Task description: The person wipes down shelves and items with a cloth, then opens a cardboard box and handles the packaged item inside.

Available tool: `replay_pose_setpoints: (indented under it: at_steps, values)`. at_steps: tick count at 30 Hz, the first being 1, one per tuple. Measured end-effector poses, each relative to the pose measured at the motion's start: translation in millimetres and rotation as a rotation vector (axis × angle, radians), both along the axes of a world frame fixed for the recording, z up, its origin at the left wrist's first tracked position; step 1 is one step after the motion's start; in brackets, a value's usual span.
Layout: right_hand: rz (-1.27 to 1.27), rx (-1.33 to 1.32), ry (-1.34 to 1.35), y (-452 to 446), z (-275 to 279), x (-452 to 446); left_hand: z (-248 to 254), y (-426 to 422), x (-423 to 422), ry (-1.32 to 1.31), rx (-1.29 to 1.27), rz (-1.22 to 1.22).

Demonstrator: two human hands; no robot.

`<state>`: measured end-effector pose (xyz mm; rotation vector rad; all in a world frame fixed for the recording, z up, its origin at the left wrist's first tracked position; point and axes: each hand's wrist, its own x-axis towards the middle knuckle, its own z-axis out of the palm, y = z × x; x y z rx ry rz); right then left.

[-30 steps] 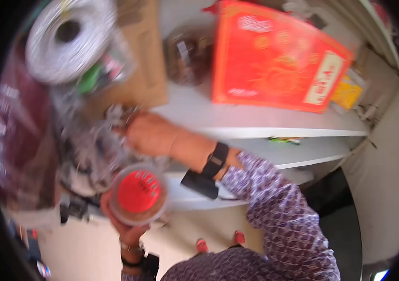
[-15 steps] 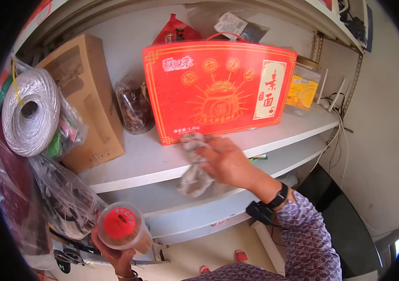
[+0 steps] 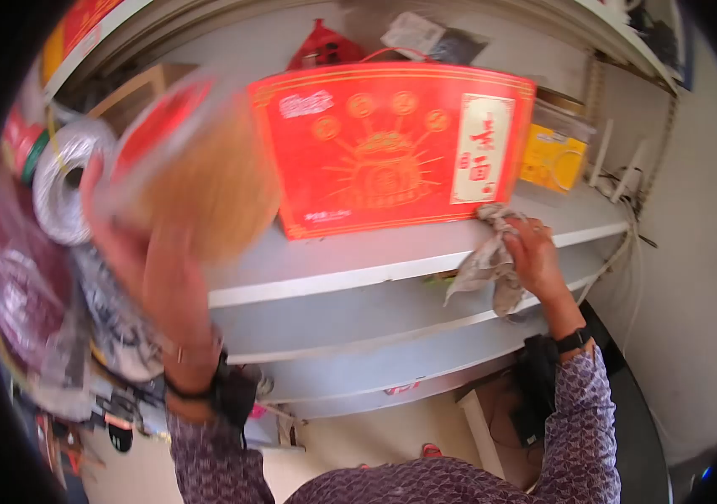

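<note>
My left hand (image 3: 144, 260) is wrapped round a clear plastic tub (image 3: 207, 181) with a red label on its lid and tan-brown contents, raised in front of the shelf and blurred by motion. A grey-white cloth (image 3: 493, 265) is bunched in my right hand (image 3: 535, 256), its loose end hanging over the shelf edge. The cloth touches the shelf by the lower right corner of a red gift box (image 3: 392, 151) with gold print and a red handle. That box stands upright on the white shelf (image 3: 350, 260).
A brown cardboard box (image 3: 144, 88) is partly hidden behind the tub. White twine (image 3: 73, 181) and plastic bags (image 3: 26, 281) hang at the left. Right of the gift box stand a yellow-labelled container (image 3: 553, 158) and a white router (image 3: 627, 176). Lower shelves (image 3: 358, 315) lie beneath.
My left hand has lifted the tub from below the shelf to above it. My right hand has slid the cloth rightward along the shelf in front of the gift box.
</note>
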<state>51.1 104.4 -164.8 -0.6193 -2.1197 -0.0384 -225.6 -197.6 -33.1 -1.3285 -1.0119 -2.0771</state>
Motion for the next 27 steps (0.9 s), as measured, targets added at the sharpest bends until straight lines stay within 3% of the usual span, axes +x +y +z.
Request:
replay_pose_setpoints:
  at_steps: [2,8,10,15,18,21,24,27]
  values:
    - [0.047,0.017,0.011,1.7,-0.8,1.0,29.7,24.1,-2.2,0.077,-0.014,-0.111]
    - [0.078,0.051,0.007,6.3,-0.2,2.0,85.0,92.2,-4.2,0.131,0.068,-0.072]
    - [0.082,0.067,0.009,5.0,0.6,3.0,100.3,112.5,-7.8,0.13,0.025,0.026]
    - [0.109,0.058,0.029,3.1,3.1,3.6,107.8,138.5,-57.5,0.097,-0.25,0.674]
    - [0.11,0.068,0.048,2.0,3.4,3.8,114.2,142.5,-49.2,0.061,-0.425,0.522]
    - [0.114,0.073,0.049,4.4,1.1,3.7,115.5,154.7,-48.0,0.02,-0.532,0.558]
    - [0.115,0.098,0.051,8.5,-1.7,2.8,106.9,163.8,-63.6,0.218,-0.379,0.518]
    - [0.104,0.119,0.059,10.3,-3.0,4.0,103.6,153.1,-86.7,0.072,-0.529,0.349]
